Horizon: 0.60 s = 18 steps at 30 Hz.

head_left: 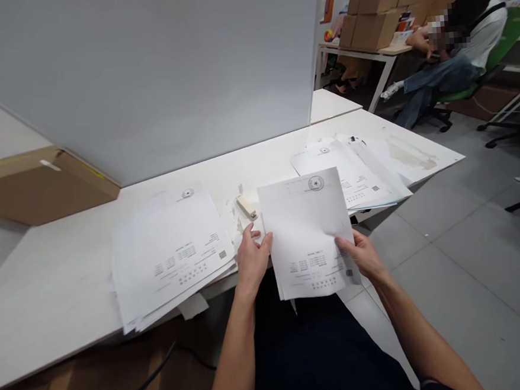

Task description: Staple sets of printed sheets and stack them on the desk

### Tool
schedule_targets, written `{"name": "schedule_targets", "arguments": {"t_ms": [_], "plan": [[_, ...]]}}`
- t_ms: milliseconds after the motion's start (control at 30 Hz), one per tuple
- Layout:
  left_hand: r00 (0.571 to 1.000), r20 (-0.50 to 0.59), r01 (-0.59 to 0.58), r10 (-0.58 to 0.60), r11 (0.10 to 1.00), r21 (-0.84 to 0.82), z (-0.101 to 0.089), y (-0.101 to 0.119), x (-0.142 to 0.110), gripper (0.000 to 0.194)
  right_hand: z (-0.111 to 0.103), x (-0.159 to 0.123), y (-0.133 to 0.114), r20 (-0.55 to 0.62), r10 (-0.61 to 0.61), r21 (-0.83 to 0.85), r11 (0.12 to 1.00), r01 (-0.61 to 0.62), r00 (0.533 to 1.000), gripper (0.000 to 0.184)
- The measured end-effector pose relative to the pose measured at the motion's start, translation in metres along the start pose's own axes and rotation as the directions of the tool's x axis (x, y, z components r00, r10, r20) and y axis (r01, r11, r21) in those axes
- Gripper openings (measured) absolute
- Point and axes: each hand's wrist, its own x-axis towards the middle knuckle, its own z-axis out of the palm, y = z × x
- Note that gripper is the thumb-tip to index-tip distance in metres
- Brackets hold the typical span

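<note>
A few printed sheets of paper (304, 221), with a round star stamp at the top, are held up over the table's front edge. My right hand (362, 253) pinches them at the right side, thumb on the front face and fingers behind. At their left edge is my left hand (252, 258), its fingers apart and its thumb by the paper's edge; whether the thumb presses on it is hard to tell. Just beyond those fingers a cream stapler (245, 207) lies on the white table. To the left lies a stack of similar printed sheets (165, 243).
Another pile of papers (338, 160) lies to the right, with a small black object on it. A grey panel (167, 77) stands along the back of the table (61, 280). A cardboard box (49, 180) is at the left. A seated person (476, 43) is farther off.
</note>
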Motion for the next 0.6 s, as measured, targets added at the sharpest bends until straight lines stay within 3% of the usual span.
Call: {"name": "schedule_targets", "arguments": {"t_ms": [67, 133, 233, 333, 433, 533, 600], "plan": [[0.993, 0.120, 0.057, -0.020, 0.948, -0.313, -0.003, 0.003, 0.003, 0.072, -0.004, -0.003, -0.007, 0.003, -0.051, -0.033, 0.998, 0.051, 0.999, 0.039], [0.978, 0.203, 0.074, 0.050, 0.825, -0.560, -0.006, 0.008, 0.006, 0.067, -0.005, -0.004, -0.015, 0.004, -0.106, -0.071, 0.992, 0.106, 0.994, 0.035], [0.972, 0.141, -0.032, 0.188, 0.700, -0.713, -0.012, 0.020, 0.008, 0.043, 0.003, 0.001, -0.028, 0.005, -0.207, -0.070, 0.976, 0.207, 0.978, 0.030], [0.952, -0.114, -0.283, 0.284, 0.671, -0.686, -0.025, 0.040, 0.008, 0.030, 0.019, 0.013, -0.050, 0.050, -0.292, 0.027, 0.956, 0.291, 0.955, 0.032], [0.856, -0.355, -0.518, 0.377, 0.625, -0.584, -0.042, 0.063, 0.008, 0.026, 0.037, 0.029, -0.076, 0.109, -0.346, 0.114, 0.936, 0.334, 0.932, 0.034], [0.745, -0.487, -0.663, 0.455, 0.586, -0.467, -0.054, 0.074, 0.010, 0.022, 0.054, 0.048, -0.089, 0.152, -0.391, 0.160, 0.916, 0.368, 0.908, 0.035], [0.719, -0.507, -0.688, 0.475, 0.592, -0.420, -0.055, 0.071, 0.013, 0.021, 0.064, 0.060, -0.088, 0.182, -0.402, 0.156, 0.913, 0.377, 0.897, 0.034]]}}
